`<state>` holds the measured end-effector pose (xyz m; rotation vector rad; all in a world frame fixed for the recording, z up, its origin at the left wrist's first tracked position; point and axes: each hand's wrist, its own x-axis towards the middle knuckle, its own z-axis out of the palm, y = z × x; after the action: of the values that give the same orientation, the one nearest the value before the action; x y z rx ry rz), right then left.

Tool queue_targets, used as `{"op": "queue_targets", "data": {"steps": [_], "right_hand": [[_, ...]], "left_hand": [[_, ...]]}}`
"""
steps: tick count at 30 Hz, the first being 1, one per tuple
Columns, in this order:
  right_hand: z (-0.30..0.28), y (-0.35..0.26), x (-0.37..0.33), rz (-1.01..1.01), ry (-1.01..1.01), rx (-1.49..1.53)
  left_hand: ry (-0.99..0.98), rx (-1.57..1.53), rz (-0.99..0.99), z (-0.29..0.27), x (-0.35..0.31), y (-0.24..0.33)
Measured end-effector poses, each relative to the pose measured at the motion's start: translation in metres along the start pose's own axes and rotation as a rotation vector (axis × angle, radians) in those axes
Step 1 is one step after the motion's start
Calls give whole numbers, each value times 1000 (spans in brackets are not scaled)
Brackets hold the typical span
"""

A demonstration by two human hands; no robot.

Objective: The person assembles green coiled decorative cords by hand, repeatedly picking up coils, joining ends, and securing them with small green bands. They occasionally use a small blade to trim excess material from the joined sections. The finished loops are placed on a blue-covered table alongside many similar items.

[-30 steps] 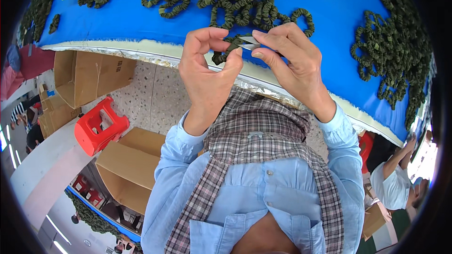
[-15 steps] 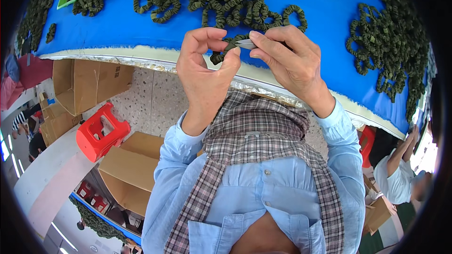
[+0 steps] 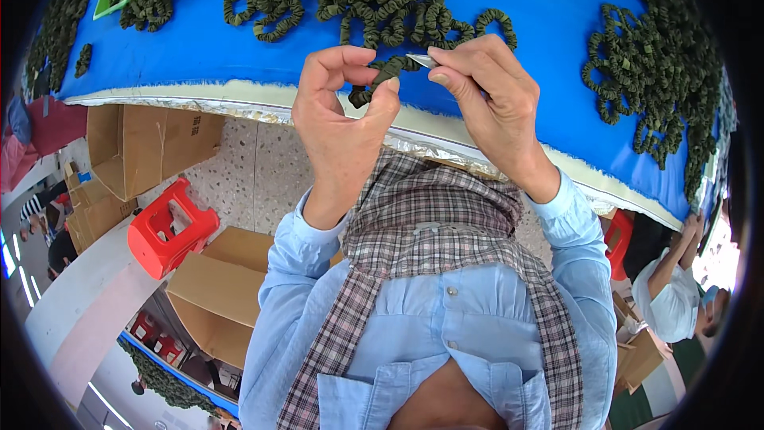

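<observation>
Olive-green gathered fabric forms the scrunchie (image 3: pixel 389 69), pinched between the thumb and fingers of the left hand (image 3: pixel 342 115) over the near edge of the blue table cover (image 3: pixel 270 56); the right hand (image 3: pixel 501 103) grips slim metal snips (image 3: pixel 422 60), their tip just beside the fabric, contact unclear; trimming around the plain seam band seems the step in hand; the next move likely calls for a steady pinch and careful tip; the scrunchie's held length slants from lower left to upper right; the snips point left, slightly away from the person.
</observation>
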<state>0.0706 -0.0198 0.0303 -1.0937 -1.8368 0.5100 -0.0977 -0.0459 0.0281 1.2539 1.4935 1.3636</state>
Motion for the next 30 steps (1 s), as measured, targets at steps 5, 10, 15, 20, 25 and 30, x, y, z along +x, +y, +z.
{"op": "queue_targets", "data": {"steps": [5,10,15,20,25,30], "right_hand": [[3,-6,0,38,-74,50],[37,-10,9,214,-287,132],[118,-8,26,-49,-348,65],[126,1,42,-221,-81,81],[55,-8,37,113,-110,390],[8,-3,24,438,-161,786]], "left_hand": [[26,3,-5,-4,1,0],[258,-130,46,-42,25,-15],[377,-288,41,-76,33,-4],[287,-469,-23,-74,32,-8],[114,-532,-158,-39,24,-16],[-155,-558,-230,-3,16,-7]]}}
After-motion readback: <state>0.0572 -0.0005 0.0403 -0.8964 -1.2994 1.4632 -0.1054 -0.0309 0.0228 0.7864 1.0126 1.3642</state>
